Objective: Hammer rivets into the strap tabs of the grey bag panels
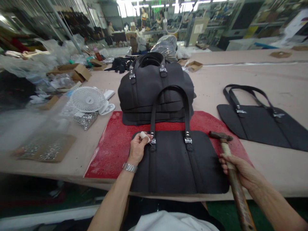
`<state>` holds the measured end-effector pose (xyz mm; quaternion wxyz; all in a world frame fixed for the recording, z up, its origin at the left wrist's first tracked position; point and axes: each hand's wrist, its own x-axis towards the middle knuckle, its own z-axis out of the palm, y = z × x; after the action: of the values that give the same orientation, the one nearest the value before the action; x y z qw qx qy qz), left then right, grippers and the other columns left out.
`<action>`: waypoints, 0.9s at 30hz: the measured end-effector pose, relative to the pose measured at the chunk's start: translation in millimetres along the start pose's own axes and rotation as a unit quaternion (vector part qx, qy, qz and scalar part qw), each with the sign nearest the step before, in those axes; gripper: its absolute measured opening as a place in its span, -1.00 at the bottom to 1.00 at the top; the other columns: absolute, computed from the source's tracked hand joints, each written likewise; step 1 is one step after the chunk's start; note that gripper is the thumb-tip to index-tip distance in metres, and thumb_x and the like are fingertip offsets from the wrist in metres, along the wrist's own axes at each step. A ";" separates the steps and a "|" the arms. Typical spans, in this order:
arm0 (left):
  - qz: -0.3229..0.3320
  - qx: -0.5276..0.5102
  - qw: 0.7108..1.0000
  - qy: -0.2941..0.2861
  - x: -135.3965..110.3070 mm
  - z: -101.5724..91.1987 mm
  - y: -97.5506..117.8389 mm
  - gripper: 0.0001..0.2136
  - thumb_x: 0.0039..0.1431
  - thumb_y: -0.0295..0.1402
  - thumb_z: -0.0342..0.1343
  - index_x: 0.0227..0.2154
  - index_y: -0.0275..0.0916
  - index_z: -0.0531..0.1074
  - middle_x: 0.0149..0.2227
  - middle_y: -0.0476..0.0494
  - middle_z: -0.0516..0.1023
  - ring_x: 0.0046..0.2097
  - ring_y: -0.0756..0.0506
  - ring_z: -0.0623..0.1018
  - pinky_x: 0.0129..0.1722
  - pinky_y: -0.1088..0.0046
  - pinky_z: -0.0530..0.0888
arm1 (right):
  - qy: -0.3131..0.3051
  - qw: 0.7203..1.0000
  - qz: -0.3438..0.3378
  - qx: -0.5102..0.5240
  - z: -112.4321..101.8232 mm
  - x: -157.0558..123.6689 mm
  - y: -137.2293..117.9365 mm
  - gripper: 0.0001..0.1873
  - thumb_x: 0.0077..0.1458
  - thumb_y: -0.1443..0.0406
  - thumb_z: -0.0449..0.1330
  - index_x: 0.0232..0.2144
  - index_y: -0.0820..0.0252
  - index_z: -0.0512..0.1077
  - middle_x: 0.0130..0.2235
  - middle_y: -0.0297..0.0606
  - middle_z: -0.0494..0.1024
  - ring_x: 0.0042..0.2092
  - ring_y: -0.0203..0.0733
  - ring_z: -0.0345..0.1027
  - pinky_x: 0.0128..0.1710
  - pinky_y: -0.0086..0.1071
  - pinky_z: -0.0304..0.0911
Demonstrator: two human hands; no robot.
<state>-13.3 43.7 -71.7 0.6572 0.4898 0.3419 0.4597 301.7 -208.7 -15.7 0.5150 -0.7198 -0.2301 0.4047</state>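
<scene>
A flat black bag panel with two strap handles lies on a red mat in front of me. My left hand, with a bandaged fingertip and a wristwatch, pinches a small piece at the left metal buckle. The right buckle is untouched. My right hand grips a wooden-handled hammer, its head hovering just right of the panel's top corner.
A stack of finished black panels sits behind the mat. Another panel lies to the right. A small white fan, bags of metal hardware, cardboard boxes and plastic wrap crowd the left. People work far behind.
</scene>
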 end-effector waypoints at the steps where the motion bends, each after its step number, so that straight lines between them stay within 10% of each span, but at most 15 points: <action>1: 0.004 0.013 1.000 -0.001 -0.6 1.2 1.9 -0.60 0.10 -0.18 0.27 -0.10 -0.30 0.36 -0.17 -0.23 0.58 -0.13 -0.16 0.59 -0.03 0.24 0.50 | -0.016 0.993 0.077 0.090 2.2 -2.5 -3.2 -0.73 0.20 0.10 0.14 -0.37 0.16 0.44 -0.41 -0.22 0.39 -0.51 -0.32 0.30 -0.51 -0.49 0.27; 3: 0.012 0.045 0.999 -0.008 -1.6 3.2 6.4 -0.62 0.11 -0.18 0.27 -0.11 -0.31 0.36 -0.19 -0.22 0.58 -0.13 -0.16 0.59 -0.05 0.26 0.51 | -0.016 0.962 0.175 0.210 7.8 -5.4 -9.2 -0.73 0.21 0.08 0.15 -0.37 0.15 0.40 -0.44 -0.30 0.31 -0.54 -0.39 0.21 -0.57 -0.53 0.18; 7: 0.028 0.116 0.992 -0.036 -1.9 3.0 12.8 -0.66 0.13 -0.19 0.24 -0.13 -0.29 0.38 -0.20 -0.18 0.59 -0.16 -0.14 0.59 -0.07 0.30 0.50 | 0.006 0.974 0.153 0.167 28.0 -7.9 -33.1 -0.69 0.13 0.05 0.23 -0.36 0.14 0.32 -0.47 -0.33 0.27 -0.58 -0.37 0.14 -0.63 -0.47 0.09; 11: 0.054 0.174 0.980 -0.084 -1.7 0.0 15.9 -0.71 0.17 -0.21 0.20 -0.11 -0.25 0.40 -0.18 -0.16 0.59 -0.15 -0.12 0.58 -0.06 0.35 0.47 | 0.013 1.000 -0.014 -0.018 58.9 -17.7 -87.8 -0.61 0.11 -0.04 0.23 -0.29 0.15 0.34 -0.40 -0.30 0.39 -0.48 -0.30 0.28 -0.54 -0.44 0.18; 16: 0.032 0.140 0.986 -0.085 -3.1 -0.3 21.4 -0.67 0.17 -0.20 0.19 -0.08 -0.27 0.38 -0.18 -0.19 0.59 -0.14 -0.14 0.59 -0.04 0.31 0.48 | -0.026 0.958 -0.243 -0.147 97.7 -38.6 -146.9 -0.66 0.18 -0.01 0.18 -0.24 0.13 0.38 -0.38 -0.34 0.45 -0.41 -0.29 0.35 -0.42 -0.45 0.26; 27: 0.020 0.098 0.993 -0.065 -4.9 -5.0 22.8 -0.66 0.21 -0.16 0.16 -0.09 -0.30 0.36 -0.16 -0.23 0.59 -0.10 -0.17 0.58 -0.02 0.30 0.46 | -0.101 0.968 -0.149 -0.173 130.6 -60.2 -121.6 -0.60 0.22 -0.01 0.11 -0.43 0.20 0.25 -0.59 -0.42 0.32 -0.60 -0.38 0.18 -0.64 -0.53 0.07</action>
<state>-25.7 43.0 -51.3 0.6175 0.5871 0.3320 0.4047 171.0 -137.1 99.4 0.4113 -0.7108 -0.4523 0.3479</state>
